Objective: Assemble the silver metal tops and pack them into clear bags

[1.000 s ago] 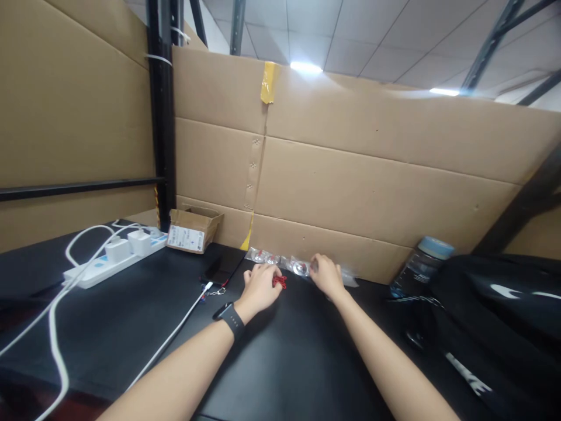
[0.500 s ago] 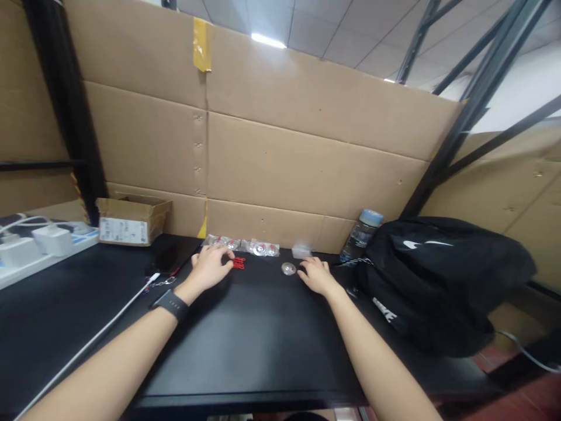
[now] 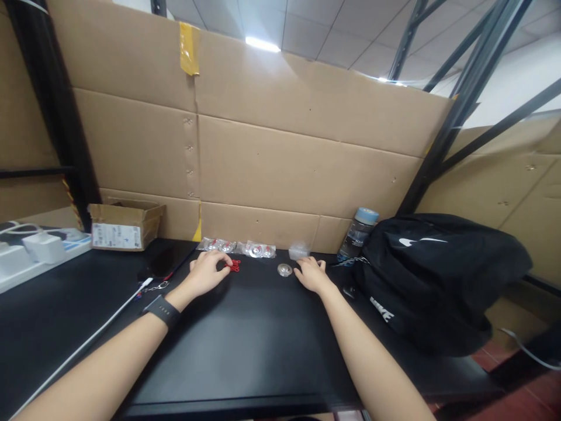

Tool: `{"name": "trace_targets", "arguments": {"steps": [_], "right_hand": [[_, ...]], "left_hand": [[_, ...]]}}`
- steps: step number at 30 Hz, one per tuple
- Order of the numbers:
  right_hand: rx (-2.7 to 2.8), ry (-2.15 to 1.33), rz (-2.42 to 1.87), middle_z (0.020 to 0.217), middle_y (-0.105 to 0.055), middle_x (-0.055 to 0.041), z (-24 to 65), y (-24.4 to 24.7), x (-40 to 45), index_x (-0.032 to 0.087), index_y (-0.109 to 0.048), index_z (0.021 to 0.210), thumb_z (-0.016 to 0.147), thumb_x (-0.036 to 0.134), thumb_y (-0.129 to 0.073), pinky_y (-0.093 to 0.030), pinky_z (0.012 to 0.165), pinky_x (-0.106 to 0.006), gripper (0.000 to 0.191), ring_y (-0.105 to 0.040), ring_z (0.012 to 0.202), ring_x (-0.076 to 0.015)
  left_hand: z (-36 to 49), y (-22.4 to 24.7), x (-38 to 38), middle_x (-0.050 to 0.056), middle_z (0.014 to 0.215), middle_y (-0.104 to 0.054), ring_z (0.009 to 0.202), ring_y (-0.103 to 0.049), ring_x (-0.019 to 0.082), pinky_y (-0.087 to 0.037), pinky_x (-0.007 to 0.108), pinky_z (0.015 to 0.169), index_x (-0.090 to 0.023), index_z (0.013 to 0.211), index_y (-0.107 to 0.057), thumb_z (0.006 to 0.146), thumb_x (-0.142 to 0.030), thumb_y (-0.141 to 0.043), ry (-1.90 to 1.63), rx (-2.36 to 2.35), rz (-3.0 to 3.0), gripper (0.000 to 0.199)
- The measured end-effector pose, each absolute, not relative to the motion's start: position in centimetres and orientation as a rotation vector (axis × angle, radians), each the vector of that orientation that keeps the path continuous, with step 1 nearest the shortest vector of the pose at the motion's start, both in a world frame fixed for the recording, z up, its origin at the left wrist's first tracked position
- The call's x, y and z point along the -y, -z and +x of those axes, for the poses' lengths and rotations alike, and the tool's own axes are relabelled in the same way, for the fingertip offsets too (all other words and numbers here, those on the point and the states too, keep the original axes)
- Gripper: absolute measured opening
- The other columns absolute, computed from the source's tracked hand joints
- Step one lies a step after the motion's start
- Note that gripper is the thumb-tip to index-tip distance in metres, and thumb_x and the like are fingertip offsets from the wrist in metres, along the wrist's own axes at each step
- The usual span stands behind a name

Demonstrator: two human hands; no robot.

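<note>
My left hand (image 3: 209, 273), with a dark watch (image 3: 161, 311) on its wrist, rests palm down with thumb and fingers apart. Its fingertips are at a small bundle of red cord (image 3: 235, 266), touching or right beside it. On the right, my right hand (image 3: 312, 273) lies on the black tabletop (image 3: 245, 345) with fingers spread. Just left of its thumb is a small round silvery disc (image 3: 284, 269), apart from the hand. Beyond its fingertips sits a small clear plastic piece (image 3: 300, 252). Flat clear packets (image 3: 258, 250) with round pieces and red bits inside lie along the back.
Cardboard (image 3: 272, 164) walls the back. At left are an opened carton (image 3: 125, 228), a dark phone (image 3: 164, 263), a white cable (image 3: 87, 342) and a power strip (image 3: 65, 251) with chargers. A bottle (image 3: 357, 235) and a black backpack (image 3: 438, 280) stand at right.
The whole view has shifted slightly, so things appear a little further left. Both hands stay at nearly the same places beside the red cord and the disc.
</note>
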State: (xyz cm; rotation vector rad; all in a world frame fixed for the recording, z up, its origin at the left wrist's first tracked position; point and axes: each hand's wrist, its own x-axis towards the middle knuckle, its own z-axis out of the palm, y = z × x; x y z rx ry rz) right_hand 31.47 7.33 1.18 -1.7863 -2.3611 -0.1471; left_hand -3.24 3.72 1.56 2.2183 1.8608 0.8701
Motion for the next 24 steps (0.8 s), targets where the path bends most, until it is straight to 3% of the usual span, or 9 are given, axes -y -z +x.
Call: {"name": "trace_targets", "arguments": {"steps": [11,20,24], "right_hand": [[2.302,0.217,-1.718,0.138,-0.058,-0.0141,31.1,-2.7,-6.0,0.022,-0.060,0.130,0.095,0.033,-0.052,-0.030,0.099,-0.049,0.038,-0.046,0.123,-0.0308],[2.544,0.037,-1.272,0.136,-0.062,-0.0137,26.1,-3.6,-1.6,0.022,-0.062,0.131,0.094,0.033,-0.055,-0.031,0.102,-0.047,0.039,-0.051,0.122,-0.0298],[2.668,-0.148,-1.017,0.132,-0.066,-0.0109,24.4,-4.3,0.1,0.027,-0.064,0.131,0.092,0.031,-0.060,-0.031,0.106,-0.047,0.040,-0.055,0.122,-0.0290]], "left_hand": [[-3.1,-1.8,-3.5,0.001,0.118,-0.070,0.119,-0.053,0.031,-0.039,0.048,0.097,-0.032,0.092,-0.071,0.085,-0.035,-0.057,-0.921,-1.864,2.258,0.016],[-3.9,-2.0,-3.4,0.007,0.111,-0.069,0.112,-0.052,0.033,-0.039,0.047,0.091,-0.028,0.088,-0.070,0.084,-0.029,-0.056,-0.859,-2.055,2.304,0.014],[-3.9,-1.3,-3.6,0.007,0.112,-0.068,0.114,-0.052,0.034,-0.039,0.047,0.092,-0.028,0.090,-0.070,0.082,-0.027,-0.058,-0.814,-1.999,2.359,0.015]]}}
